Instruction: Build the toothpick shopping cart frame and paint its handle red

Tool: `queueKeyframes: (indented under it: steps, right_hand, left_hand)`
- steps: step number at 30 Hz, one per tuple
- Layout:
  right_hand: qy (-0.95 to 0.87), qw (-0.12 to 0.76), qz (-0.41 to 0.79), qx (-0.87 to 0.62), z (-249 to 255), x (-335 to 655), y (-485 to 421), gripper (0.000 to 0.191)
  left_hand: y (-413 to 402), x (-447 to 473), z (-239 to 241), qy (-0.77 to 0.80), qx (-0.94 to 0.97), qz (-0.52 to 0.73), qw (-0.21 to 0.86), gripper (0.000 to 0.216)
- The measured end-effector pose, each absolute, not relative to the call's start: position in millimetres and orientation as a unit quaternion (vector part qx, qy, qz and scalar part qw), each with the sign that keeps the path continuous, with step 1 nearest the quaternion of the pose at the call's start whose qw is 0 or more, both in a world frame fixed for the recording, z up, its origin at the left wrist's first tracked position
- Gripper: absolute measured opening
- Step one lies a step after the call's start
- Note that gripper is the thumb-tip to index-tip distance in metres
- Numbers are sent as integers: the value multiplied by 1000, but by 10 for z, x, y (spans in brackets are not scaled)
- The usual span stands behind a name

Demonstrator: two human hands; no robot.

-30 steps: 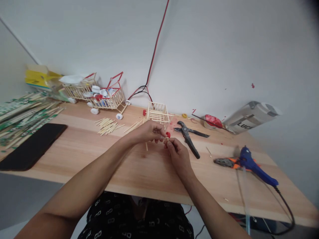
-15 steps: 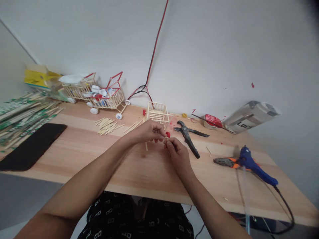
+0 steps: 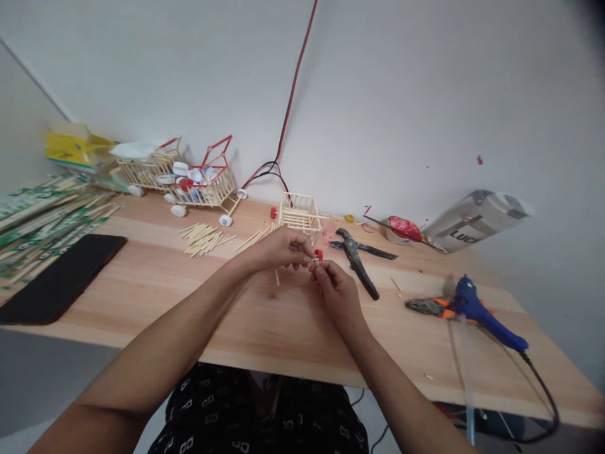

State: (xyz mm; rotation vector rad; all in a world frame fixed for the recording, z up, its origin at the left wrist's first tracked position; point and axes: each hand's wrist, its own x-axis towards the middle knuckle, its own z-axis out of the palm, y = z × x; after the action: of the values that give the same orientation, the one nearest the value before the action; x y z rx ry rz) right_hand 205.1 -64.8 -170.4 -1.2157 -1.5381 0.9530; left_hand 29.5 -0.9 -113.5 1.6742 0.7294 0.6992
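- The right hand (image 3: 336,285) apparently pinched a small stick (image 3: 316,260) near the red cap (image 3: 319,254).
- The left hand (image 3: 285,248) was beside it, grip unclear.
- Light pressure seemed wisest.

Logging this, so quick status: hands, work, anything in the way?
Right hand pinching small pale piece, left hand close beside. Stick basket just beyond, partly hidden by left hand. Black tool lies to the right, untouched.

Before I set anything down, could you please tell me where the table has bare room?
The table is bare between the left forearm and right forearm, and between the left forearm and black slab. Another patch lies between the right forearm and the orange-handled pliers. The back left is crowded with carts, packets of sticks and loose sticks.
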Motion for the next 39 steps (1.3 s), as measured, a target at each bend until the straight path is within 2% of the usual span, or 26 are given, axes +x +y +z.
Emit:
queueKeyframes:
  steps: [6,16,20,32,39]
  right_hand:
    - [-616,469,377,-508,-1705,2053,-649,32]
    - [-606,471,407,-495,-1710,2056,-634,22]
    - [-604,474,399,-501,-1714,2059,-640,21]
    - [-616,467,379,-509,-1706,2069,-649,20]
    - [-616,465,377,-513,-1714,2068,-645,23]
  left_hand:
    - [4,297,-1168,311,705,311,557,9]
    - [16,310,-1192,312,700,329,552,16]
    - [4,299,-1181,319,708,325,540,24]
    - [-21,311,-1140,339,723,319,510,20]
    - [-35,327,-1144,324,702,343,533,28]
